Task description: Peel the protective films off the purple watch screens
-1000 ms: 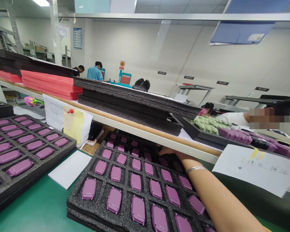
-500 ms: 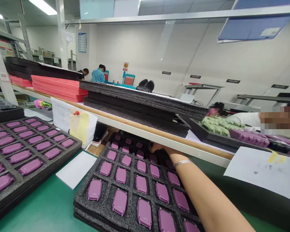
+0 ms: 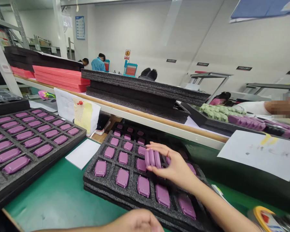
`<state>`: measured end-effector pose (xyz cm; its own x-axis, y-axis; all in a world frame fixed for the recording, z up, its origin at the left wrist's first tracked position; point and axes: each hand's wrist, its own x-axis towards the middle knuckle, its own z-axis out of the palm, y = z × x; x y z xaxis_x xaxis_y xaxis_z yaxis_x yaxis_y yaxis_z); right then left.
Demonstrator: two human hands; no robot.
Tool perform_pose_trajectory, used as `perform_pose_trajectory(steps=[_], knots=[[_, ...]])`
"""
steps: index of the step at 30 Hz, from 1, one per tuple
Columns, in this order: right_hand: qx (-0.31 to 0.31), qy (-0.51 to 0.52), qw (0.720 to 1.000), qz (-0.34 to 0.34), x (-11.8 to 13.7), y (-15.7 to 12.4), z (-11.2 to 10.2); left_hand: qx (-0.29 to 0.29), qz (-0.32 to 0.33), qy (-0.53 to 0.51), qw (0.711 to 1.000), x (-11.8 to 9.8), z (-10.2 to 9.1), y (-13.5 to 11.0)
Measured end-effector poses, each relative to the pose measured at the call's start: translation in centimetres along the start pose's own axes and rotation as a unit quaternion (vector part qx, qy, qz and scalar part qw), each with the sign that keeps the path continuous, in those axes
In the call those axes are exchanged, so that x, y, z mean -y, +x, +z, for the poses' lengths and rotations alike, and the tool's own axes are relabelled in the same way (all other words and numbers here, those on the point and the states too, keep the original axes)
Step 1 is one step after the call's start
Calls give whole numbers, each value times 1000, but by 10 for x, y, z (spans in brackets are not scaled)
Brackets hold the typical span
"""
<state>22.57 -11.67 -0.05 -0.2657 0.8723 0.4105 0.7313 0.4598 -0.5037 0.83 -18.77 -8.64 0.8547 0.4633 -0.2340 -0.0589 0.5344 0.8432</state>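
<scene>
My right hand [image 3: 170,162] is closed on a small stack of purple watch cases [image 3: 152,158], gripped between thumb and fingers. The stack is just above a black foam tray [image 3: 125,195] whose pockets hold more purple watch cases [image 3: 122,178]. Some pockets at the tray's right side are hidden under my hand and forearm. At the bottom edge, my left hand [image 3: 137,220] is in front of the tray. It is blurred and partly cut off, so its fingers do not show clearly.
Another foam tray [image 3: 45,158] of purple watch cases lies on the left. A white pad [image 3: 83,154] rests between the trays. Above runs a shelf [image 3: 125,115] with black foam sheets [image 3: 145,85] and red foam [image 3: 59,79]. A tape roll [image 3: 262,214] stands at lower right. Another person's arm [image 3: 258,108] is beyond the shelf.
My right hand has come back from under the shelf toward me and now shows the stack of watch cases. My left hand has entered at the bottom. The view has tilted down.
</scene>
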Motion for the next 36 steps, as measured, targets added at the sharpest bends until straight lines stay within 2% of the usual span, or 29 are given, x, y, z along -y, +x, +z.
perform_pose_trajectory(steps=[1,3,4,6,8,14,20,26,36], knots=[[-4,13,1000,-19,16,-15,3,-11,14,-48,999,-6,3,-2],[-15,38,998,-46,42,-40,9,17,44,-111,993,-19,10,-6],[-27,53,996,-63,52,-49,13,18,64,-119,991,-25,13,-9],[-56,80,991,-94,65,-64,21,-24,117,-125,985,-34,17,-13],[-82,98,986,-110,71,-73,30,-39,133,-111,984,-38,18,-16],[-98,113,985,-86,74,-89,41,-46,121,-73,989,-31,17,-18],[-98,107,984,-103,73,-94,43,-43,88,-16,995,-27,17,-24],[-102,126,981,-108,70,-94,45,-70,82,39,993,-32,18,-27],[-93,105,984,-107,71,-91,44,-71,84,30,993,-35,18,-26]])
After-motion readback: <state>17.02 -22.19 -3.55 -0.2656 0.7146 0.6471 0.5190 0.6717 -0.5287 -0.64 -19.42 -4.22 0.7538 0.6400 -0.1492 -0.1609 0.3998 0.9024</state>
